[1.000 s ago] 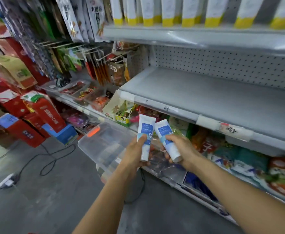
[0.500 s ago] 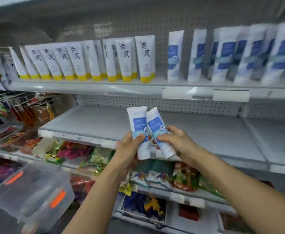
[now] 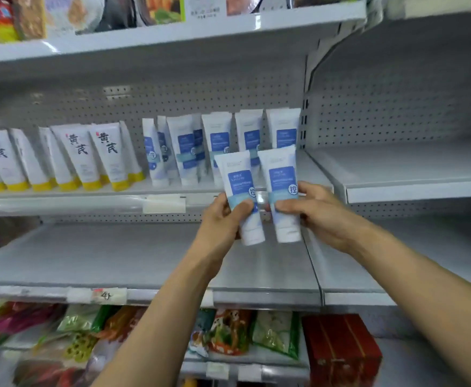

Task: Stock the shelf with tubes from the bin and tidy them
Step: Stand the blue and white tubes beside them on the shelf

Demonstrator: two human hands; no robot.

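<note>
Gripping left tube (image 3: 238,177) in left hand (image 3: 220,219), right tube (image 3: 282,169) in right hand (image 3: 323,216), upright, caps down; up and ahead to row of blue-label tubes (image 3: 217,143) on shelf (image 3: 314,166), bare right end nearest right hand.

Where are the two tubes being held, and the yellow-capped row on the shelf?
Left tube (image 3: 238,181): head view, on its blue label.
Right tube (image 3: 282,178): head view, on its blue label.
Yellow-capped row (image 3: 108,163): head view, one tube's white body.
</note>
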